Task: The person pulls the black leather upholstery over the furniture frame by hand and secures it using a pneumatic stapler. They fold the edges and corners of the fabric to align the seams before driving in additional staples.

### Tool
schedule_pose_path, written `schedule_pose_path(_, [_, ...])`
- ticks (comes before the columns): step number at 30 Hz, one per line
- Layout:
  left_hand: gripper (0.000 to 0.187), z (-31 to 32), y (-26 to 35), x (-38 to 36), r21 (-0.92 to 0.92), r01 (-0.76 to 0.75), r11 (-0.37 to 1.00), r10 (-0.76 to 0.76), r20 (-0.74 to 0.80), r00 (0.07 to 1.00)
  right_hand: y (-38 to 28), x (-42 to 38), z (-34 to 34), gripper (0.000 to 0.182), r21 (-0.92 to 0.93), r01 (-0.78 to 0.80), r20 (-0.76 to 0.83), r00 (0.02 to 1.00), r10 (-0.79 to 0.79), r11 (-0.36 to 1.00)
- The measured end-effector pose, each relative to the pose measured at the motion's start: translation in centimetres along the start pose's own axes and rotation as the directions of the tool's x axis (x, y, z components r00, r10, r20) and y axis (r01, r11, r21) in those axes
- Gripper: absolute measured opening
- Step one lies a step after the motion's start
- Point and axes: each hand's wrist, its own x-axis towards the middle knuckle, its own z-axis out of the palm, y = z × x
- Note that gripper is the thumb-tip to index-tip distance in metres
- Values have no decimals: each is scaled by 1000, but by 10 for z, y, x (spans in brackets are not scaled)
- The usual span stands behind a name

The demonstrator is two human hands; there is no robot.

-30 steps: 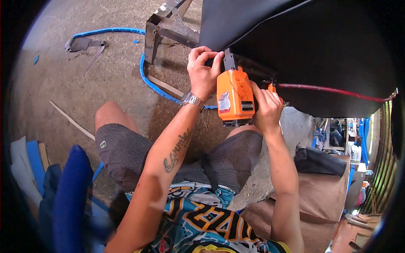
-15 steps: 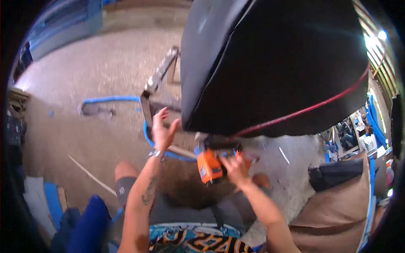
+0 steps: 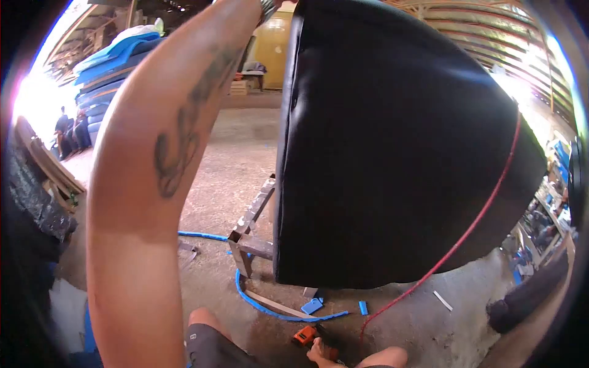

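My left arm reaches up across the left side of the view. Only a sliver of my left hand shows at the top edge, beside the upper corner of a large black covered piece; its fingers are hidden. Low in the view, my right hand is closed on an orange and black tool, below the piece's lower edge. A red hose runs down across the black face towards the floor. The piece rests by a metal stand.
Blue strip curves over the floor around the stand's foot. Blue scraps and a white stick lie nearby. Stacked blue and dark sheets stand at the back left. A dark roll is at the right.
My left hand has gone up from the piece's lower corner to its top. The orange tool and my right hand are lower in the view, and the view has tilted upward.
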Motion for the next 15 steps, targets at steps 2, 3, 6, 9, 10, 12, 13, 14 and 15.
schedule_pose_path(2, [49, 3, 2, 0, 49, 76, 996, -81, 91, 993, 1, -5, 1, 69, -57, 19, 15, 1000, -19, 998])
schedule_pose_path(3, [46, 2, 4, -2, 45, 102, 994, -106, 121, 987, 1, -5, 1, 69, -65, 28, 54, 998, -24, 997])
schedule_pose_path(6, [38, -6, 7, -12, -32, 166, 986, -159, 161, 974, 13, 5, 11, 70, -43, -2, 146, 989, 8, 999])
schedule_pose_path(9, [29, -18, 8, -10, -222, 215, 951, -181, 163, 970, 21, 20, 15, 71, 27, -129, 197, 973, 122, 991])
schedule_pose_path(10, [27, -25, 11, -9, -303, 231, 924, -188, 166, 968, 22, 22, 16, 71, -2, -146, 187, 972, 144, 989])
schedule_pose_path(12, [21, -38, 17, -9, -490, 239, 838, -190, 149, 970, 20, 19, 12, 71, -51, -174, 162, 970, 180, 983])
schedule_pose_path(13, [18, -44, 21, -7, -583, 232, 779, -188, 136, 973, 17, 14, 7, 71, -65, -184, 155, 969, 193, 981])
schedule_pose_path(14, [16, -49, 28, -8, -664, 220, 714, -184, 125, 975, 12, 8, 0, 71, -86, -196, 151, 967, 208, 977])
schedule_pose_path(15, [13, -54, 35, -7, -748, 202, 633, -173, 119, 978, 9, 4, -6, 71, -103, -203, 149, 965, 217, 974])
